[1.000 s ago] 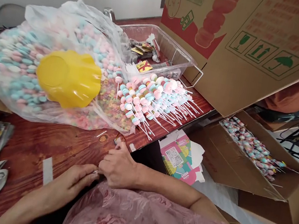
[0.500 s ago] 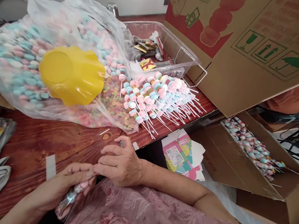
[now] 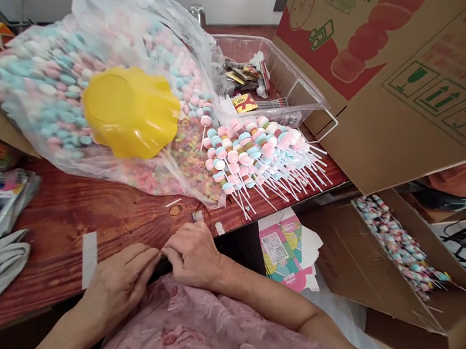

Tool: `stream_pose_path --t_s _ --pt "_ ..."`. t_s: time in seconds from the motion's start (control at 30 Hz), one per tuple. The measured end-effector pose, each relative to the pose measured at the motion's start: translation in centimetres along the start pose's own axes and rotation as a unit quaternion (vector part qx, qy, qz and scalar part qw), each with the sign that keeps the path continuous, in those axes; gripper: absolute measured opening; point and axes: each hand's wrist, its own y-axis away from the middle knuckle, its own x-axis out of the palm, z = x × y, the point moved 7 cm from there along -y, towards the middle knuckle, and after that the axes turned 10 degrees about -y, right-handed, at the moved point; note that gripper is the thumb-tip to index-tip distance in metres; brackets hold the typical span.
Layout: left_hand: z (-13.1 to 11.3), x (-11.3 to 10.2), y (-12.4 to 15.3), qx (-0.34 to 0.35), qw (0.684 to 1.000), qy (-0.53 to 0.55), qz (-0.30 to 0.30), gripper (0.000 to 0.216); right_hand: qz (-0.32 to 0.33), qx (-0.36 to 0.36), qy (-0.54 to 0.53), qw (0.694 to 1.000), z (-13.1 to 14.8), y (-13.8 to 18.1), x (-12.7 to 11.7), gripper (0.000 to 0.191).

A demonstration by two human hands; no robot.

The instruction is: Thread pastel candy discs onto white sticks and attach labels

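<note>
The left hand (image 3: 124, 275) had rolled palm-down since half a second earlier, fingers curled beside the right hand (image 3: 192, 253), both grips untellable, while bare candy sticks (image 3: 254, 151) remained at one o'clock and seemingly finished, wrapped sticks (image 3: 395, 242) lay in the carton (image 3: 353, 274) at three.

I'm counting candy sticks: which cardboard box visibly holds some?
The open box at right, lower than the big printed box; only there do candy sticks show inside.

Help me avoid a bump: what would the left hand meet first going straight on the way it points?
Probably the right hand, close ahead of the left hand; whether they touch is unclear.
</note>
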Motion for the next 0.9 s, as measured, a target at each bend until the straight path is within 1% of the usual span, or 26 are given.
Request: stream_pose_path --t_s 0.07,0.1,0.13,0.17,0.2,0.23,0.27,0.3,0.33,0.37,0.4,0.43,0.53,0.63,0.73,0.77,0.8,0.83,0.87,0.9 --pt "0.6 -0.4 0.3 -0.046 0.996 0.069 -0.012 0.014 -0.068 -0.027 -0.033 0.997 0.1 0.4 -1.2 0.014" --pt "1.0 -0.7 0.5 -0.080 0.991 0.108 -0.022 0.012 -0.106 -0.039 -0.043 0.993 0.1 0.8 -2.0 0.015" --pt "1.7 -1.1 0.8 -0.125 0.981 0.148 -0.033 0.010 -0.138 -0.046 -0.044 0.988 0.0 1.1 -2.8 0.019" --pt "2.5 -1.5 1.3 -0.183 0.964 0.189 -0.048 0.010 -0.161 -0.046 -0.035 0.985 -0.2 1.5 -3.5 0.023" --pt "3.5 -1.7 1.9 -0.252 0.937 0.234 -0.063 0.012 -0.172 -0.037 -0.014 0.984 -0.5 1.7 -3.9 0.026" --pt "4.5 -1.8 2.6 -0.322 0.901 0.281 -0.079 0.017 -0.170 -0.020 0.017 0.985 -0.9 1.8 -4.2 0.027" --pt "5.4 -1.7 3.3 -0.384 0.857 0.331 -0.094 0.022 -0.156 0.004 0.055 0.986 -1.4 1.8 -4.2 0.027" --pt "5.9 -1.5 3.9 -0.432 0.812 0.379 -0.104 0.028 -0.136 0.035 0.097 0.985 -2.0 1.7 -4.0 0.025" --pt "6.2 -1.2 4.2 -0.460 0.772 0.423 -0.112 0.032 -0.112 0.065 0.139 0.982 -2.6 1.6 -3.7 0.021" --pt "6.3 -0.9 4.2 -0.471 0.743 0.461 -0.115 0.035 -0.091 0.091 0.177 0.976 -3.2 1.4 -3.4 0.018" --pt "6.3 -0.6 3.9 -0.469 0.724 0.492 -0.116 0.036 -0.076 0.111 0.207 0.969 -3.7 1.2 -3.1 0.015" --pt "6.2 -0.3 3.6 -0.461 0.713 0.515 -0.118 0.037 -0.067 0.122 0.228 0.964 -4.0 1.0 -2.9 0.013" --pt "5.6 0.3 3.0 -0.443 0.701 0.544 -0.129 0.034 -0.058 0.111 0.234 0.964 -4.6 0.1 -2.4 0.011" --pt "4.9 0.7 3.0 -0.437 0.700 0.550 -0.129 0.033 -0.056 0.067 0.188 0.978 -4.6 -0.4 -2.4 0.020" --pt "4.9 0.5 3.1 -0.421 0.690 0.571 -0.141 0.034 -0.089 0.033 0.119 0.988 -4.8 -0.6 -3.4 0.024" --pt "5.0 0.3 3.2 -0.417 0.685 0.578 -0.151 0.034 -0.131 0.026 0.060 0.989 -5.0 -0.4 -4.3 0.021" --pt "5.2 0.2 3.4 -0.414 0.679 0.585 -0.161 0.034 -0.161 0.021 0.026 0.986 -5.1 -0.3 -4.9 0.018" --pt "5.4 0.0 3.6 -0.413 0.674 0.589 -0.168 0.034 -0.176 0.019 0.009 0.984 -5.1 -0.1 -5.3 0.016" --pt "5.6 -0.1 3.7 -0.414 0.669 0.592 -0.174 0.035 -0.181 0.017 0.003 0.983 -5.0 0.0 -5.5 0.015" --pt "5.8 -0.2 3.9 -0.415 0.665 0.595 -0.178 0.035 -0.171 0.014 0.014 0.985 -4.8 0.1 -5.5 0.015"
